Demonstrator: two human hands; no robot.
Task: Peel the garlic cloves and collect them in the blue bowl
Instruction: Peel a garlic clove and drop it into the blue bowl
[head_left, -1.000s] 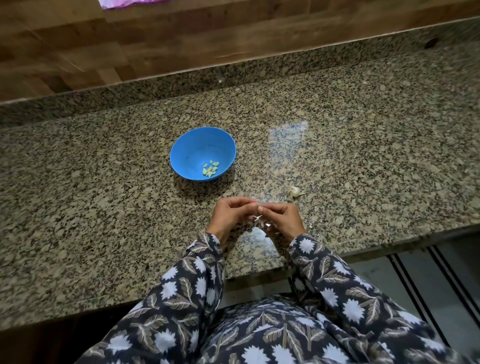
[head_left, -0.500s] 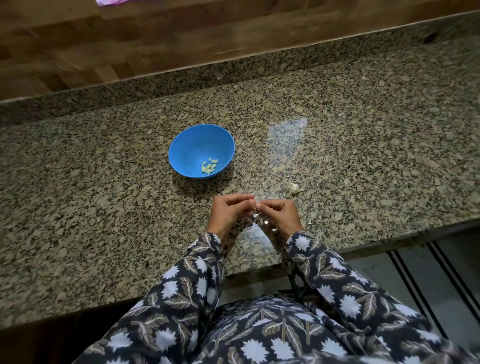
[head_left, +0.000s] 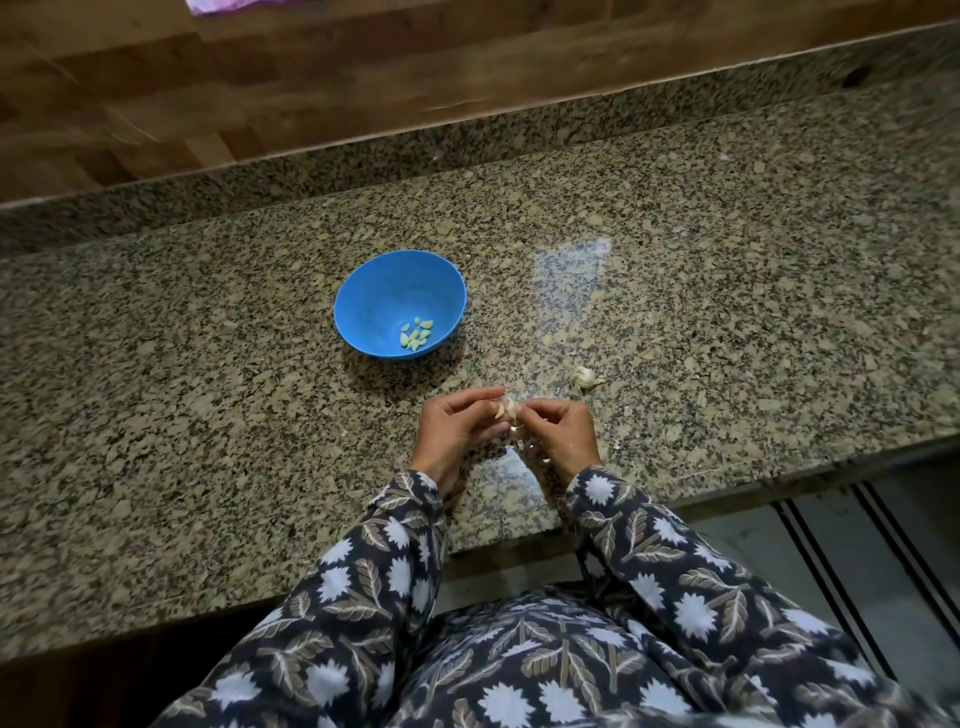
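A blue bowl stands on the granite counter with several peeled pale cloves at its bottom. Closer to me, my left hand and my right hand meet over the counter's front part. Both pinch one garlic clove between their fingertips, its papery skin partly loose. Bits of white skin hang or lie just below the fingers. A piece of garlic bulb lies on the counter to the right, just beyond my right hand.
A raised granite ledge runs along the back of the counter, with a wood-look wall behind it. The counter's front edge drops to a tiled floor at the right. A pink cloth shows at the top.
The clove now shows more plainly between my fingertips, with its skin pulled looser. My hands stay at the same spot near the counter's front; the bowl has not moved.
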